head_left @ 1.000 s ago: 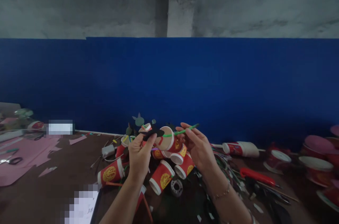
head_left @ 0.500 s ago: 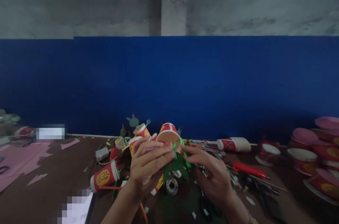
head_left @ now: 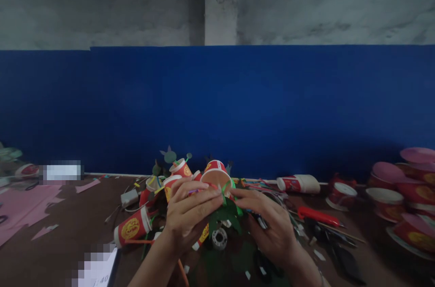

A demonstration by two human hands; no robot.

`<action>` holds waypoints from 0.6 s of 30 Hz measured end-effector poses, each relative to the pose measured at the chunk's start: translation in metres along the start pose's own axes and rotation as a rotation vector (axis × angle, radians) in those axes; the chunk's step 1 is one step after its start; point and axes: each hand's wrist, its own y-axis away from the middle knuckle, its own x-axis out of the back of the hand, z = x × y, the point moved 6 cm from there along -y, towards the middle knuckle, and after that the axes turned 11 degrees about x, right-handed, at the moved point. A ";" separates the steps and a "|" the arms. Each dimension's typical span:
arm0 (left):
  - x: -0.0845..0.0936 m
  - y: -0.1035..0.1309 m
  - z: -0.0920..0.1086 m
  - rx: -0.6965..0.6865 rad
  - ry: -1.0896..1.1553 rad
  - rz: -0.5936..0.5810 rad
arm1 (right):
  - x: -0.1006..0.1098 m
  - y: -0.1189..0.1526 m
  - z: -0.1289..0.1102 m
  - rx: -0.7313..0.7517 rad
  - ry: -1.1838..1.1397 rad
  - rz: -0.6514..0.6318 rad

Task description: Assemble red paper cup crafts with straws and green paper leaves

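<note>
A red paper cup [head_left: 216, 172] lies with its open mouth facing me, and a green strip [head_left: 224, 187] stands at its rim. My left hand [head_left: 190, 208] is closed around the left side of the strip, its fingertips pressed at the cup's mouth. From the right, my right hand [head_left: 268, 219] reaches in with its fingertips at the green piece; what they pinch is too small to make out. Below the fingertips hangs a dark green paper shape [head_left: 226, 217]. Under it is a white tape roll [head_left: 219, 238].
At left are a red cup [head_left: 132, 228], a white adapter [head_left: 129, 198], pink paper [head_left: 30, 203] and a phone [head_left: 102, 266]. To the right lie a red-handled tool [head_left: 317, 216], a fallen cup [head_left: 299, 184] and stacked red cups with pink discs [head_left: 389, 174].
The view has shifted slightly. My right hand's fingertips have moved a little left, closer to my left hand at the green strip. My left hand keeps its grip.
</note>
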 end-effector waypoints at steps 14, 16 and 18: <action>-0.022 0.006 -0.009 0.093 0.197 -0.211 | -0.001 -0.006 -0.006 0.067 0.016 0.032; -0.021 0.005 -0.009 0.103 0.202 -0.230 | -0.001 -0.004 -0.006 0.060 0.000 0.046; -0.019 0.003 -0.008 0.107 0.213 -0.227 | -0.002 -0.003 -0.005 0.056 -0.010 0.057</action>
